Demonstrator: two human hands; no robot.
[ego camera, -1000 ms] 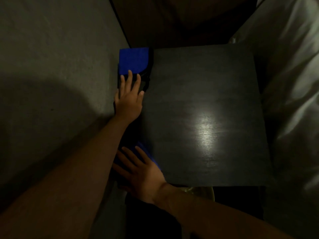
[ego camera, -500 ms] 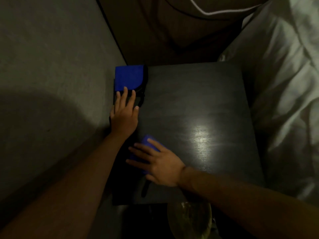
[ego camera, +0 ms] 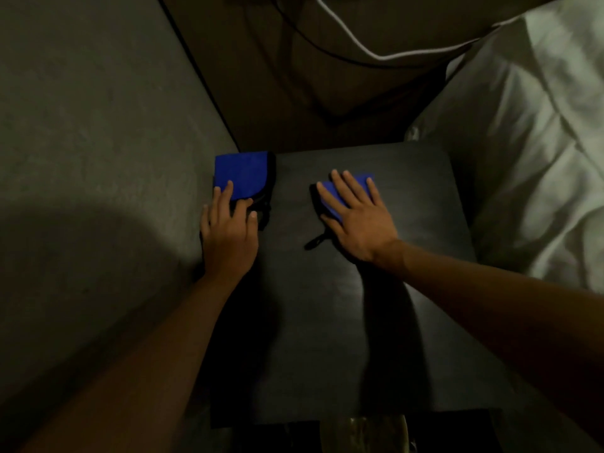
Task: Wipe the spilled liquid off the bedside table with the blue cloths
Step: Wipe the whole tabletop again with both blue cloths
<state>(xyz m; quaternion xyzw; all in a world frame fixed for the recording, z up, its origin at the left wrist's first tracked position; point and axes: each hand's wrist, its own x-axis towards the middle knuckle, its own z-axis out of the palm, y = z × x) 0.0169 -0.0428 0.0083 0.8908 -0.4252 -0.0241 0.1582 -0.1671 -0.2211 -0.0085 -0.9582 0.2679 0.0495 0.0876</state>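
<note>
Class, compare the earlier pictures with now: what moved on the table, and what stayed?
The right hand slid its blue cloth from the near left edge away and rightward across the bedside table. The left hand stayed pressing the other blue cloth at the far left corner.

Probably bedroom: bedding [ego camera: 523, 158], bedside table [ego camera: 327, 338].

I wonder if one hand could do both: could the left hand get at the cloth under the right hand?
Probably yes: only bare table separates the left hand from that cloth, though the right hand lies flat over most of it.
</note>
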